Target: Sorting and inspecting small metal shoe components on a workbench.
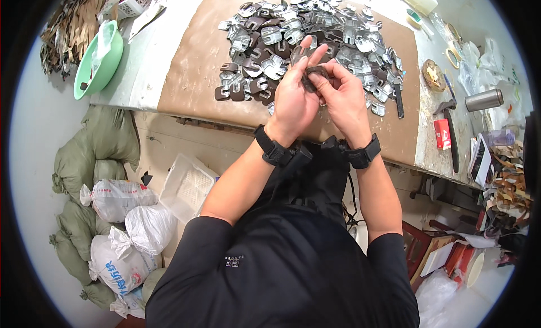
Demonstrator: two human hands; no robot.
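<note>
Both my hands meet above the near part of a pile of small slotted plates that look like buckles. Some are bare silvery metal point(271, 35), others dark brown point(283, 48). Between the thumb and fingers of my right hand point(345, 99) is a dark brown buckle-like plate point(310, 80). My left hand point(296, 105) lies palm up beneath it, its fingers pointing away and partly curled around brown plates point(304, 56). Exactly how many plates are in my hands is hidden by the fingers. A black wristband is on each wrist.
Brown sheeting point(191, 63) covers the table. A black-handled knife point(399, 99) lies at the pile's right; farther right are a hammer point(451, 130), red box point(442, 134) and metal cylinder point(484, 100). A green basin point(101, 63) sits left, with sacks point(121, 198) and a white crate point(186, 187) below.
</note>
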